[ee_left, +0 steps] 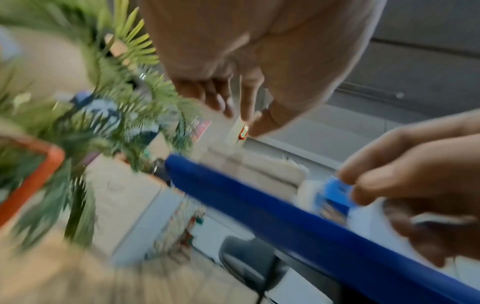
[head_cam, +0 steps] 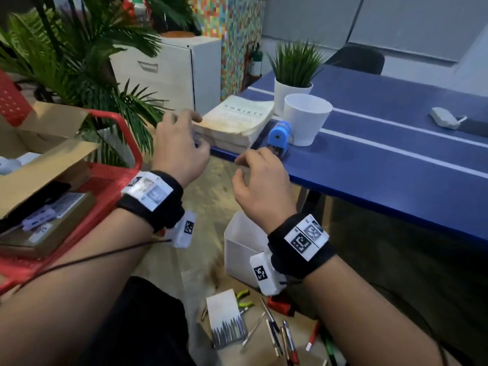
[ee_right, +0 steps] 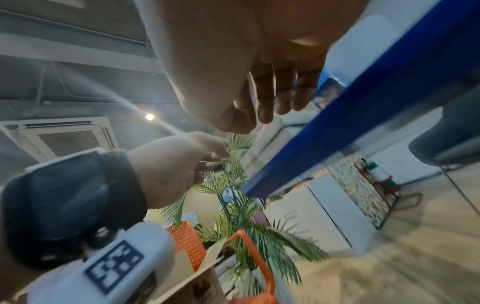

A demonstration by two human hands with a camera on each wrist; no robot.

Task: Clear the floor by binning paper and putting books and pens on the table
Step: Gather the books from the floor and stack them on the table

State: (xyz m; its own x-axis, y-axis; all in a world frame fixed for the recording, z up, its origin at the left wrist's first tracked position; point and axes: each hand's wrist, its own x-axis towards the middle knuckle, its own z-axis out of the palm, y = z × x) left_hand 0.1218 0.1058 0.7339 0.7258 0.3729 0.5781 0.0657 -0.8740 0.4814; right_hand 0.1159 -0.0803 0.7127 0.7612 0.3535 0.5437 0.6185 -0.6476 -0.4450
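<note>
A stack of pale books (head_cam: 235, 122), the top one titled "ANXIETY", lies on the near left corner of the blue table (head_cam: 369, 165). My left hand (head_cam: 184, 138) hovers just left of the stack with loosely curled fingers and holds nothing. My right hand (head_cam: 253, 170) hangs empty at the table's front edge, below the stack. Several pens (head_cam: 277, 336) and a white notepad (head_cam: 227, 318) lie on the floor below. The left wrist view is blurred; it shows the books (ee_left: 259, 170) behind the table edge (ee_left: 285, 216).
A blue sharpener (head_cam: 280, 136), a white cup (head_cam: 306, 117) and a potted plant (head_cam: 293, 72) crowd the table beside the books. A white bin (head_cam: 237, 247) stands on the floor under my right wrist. A red cart (head_cam: 111, 178) with boxes is on the left. Green pliers (head_cam: 244, 299) lie by the pens.
</note>
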